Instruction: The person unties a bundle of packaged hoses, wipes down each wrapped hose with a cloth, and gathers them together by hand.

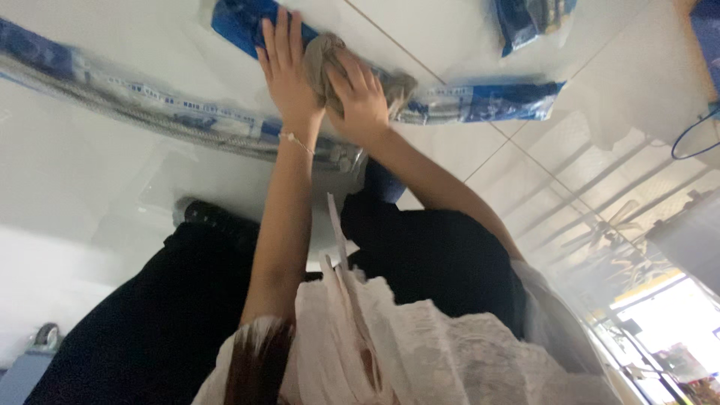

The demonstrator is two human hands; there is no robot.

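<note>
My left hand (287, 71) lies flat with its fingers together on a blue-labelled plastic pack (238, 22) on the white tiled floor, its edge touching a crumpled grey-brown cloth (321, 54). A thin bracelet sits on that wrist. Beside it, my right hand (361, 96) is closed over the cloth and presses it onto another clear pack with a blue label (495, 101) that holds a braided metal hose. Both arms reach forward over my knees in black trousers.
A long braided hose in a clear pack (112, 105) runs across the floor at the left. Another blue pack (529, 19) lies at the top right, a blue cable (694, 139) at the right edge. My black shoe (206, 214) and a caster wheel (46, 336) are nearby.
</note>
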